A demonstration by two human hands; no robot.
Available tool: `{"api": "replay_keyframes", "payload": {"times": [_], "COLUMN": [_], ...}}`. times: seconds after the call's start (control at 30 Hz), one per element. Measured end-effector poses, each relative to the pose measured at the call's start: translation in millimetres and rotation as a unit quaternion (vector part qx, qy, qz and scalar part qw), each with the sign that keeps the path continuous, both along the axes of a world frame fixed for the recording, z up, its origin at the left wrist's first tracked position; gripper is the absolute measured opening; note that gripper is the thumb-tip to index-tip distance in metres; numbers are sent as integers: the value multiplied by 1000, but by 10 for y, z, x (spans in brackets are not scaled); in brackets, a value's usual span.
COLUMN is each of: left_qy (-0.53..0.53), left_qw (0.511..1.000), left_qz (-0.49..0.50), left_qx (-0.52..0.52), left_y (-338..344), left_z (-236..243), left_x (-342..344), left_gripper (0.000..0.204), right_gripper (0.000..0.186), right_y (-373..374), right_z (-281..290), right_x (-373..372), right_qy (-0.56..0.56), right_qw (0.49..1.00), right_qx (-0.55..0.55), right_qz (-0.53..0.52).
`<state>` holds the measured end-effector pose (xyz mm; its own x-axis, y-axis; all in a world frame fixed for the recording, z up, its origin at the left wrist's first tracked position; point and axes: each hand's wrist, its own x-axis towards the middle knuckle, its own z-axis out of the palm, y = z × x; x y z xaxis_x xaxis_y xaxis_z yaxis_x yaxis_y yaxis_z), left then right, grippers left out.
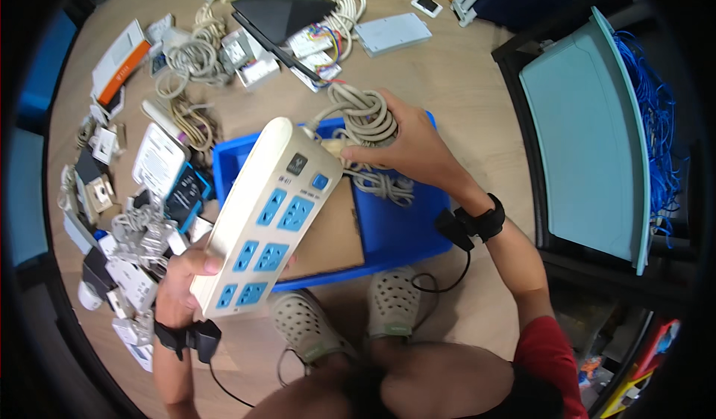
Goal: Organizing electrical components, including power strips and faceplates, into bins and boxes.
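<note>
A cream power strip [257, 229] with blue sockets is tilted up in front of me. My left hand [195, 270] is closed round its lower end, thumb on the face. At the strip's upper end my right hand [414, 139] curls round its coiled beige cord [364, 113], thumb and fingers on either side of the loops. Below both hands stands a blue bin [406, 232] on the floor. Inside it lie a brown cardboard piece [339, 232] and another bundled grey cable [384, 185]; the strip hides part of the bin's left side.
Loose cables, boxes and adapters [138, 229] are heaped at the left. A black flat device [283, 16], more coiled cord and a grey metal box [393, 33] lie at the far side. A light-blue bin lid or panel [585, 143] and blue cables [645, 135] stand at the right.
</note>
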<state>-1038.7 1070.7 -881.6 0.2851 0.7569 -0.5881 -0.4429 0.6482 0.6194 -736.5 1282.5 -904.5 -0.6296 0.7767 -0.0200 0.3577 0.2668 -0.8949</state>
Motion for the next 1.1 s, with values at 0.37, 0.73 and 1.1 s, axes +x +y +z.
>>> {"api": "replay_keyframes", "payload": {"times": [0.37,0.73,1.1], "left_qy": [196,446,312], "left_qw": [955,815,911], "left_qz": [-149,-228,-192], "left_qx": [162,292,189], "left_y": [326,291,429], "left_z": [-582,-571,-387], "left_x": [1350,1714,1599], "left_gripper": [51,59,63], "right_gripper": [57,74,78], "right_y": [-334,-1132,-528], "right_z": [-286,-666,-358], "right_x": [944,1405,1528], "right_qy": [-170,28,-181], "right_qw": [975,899,969], "right_qx": [-48,-389,-48], "right_qz": [-132,-202,-162]}}
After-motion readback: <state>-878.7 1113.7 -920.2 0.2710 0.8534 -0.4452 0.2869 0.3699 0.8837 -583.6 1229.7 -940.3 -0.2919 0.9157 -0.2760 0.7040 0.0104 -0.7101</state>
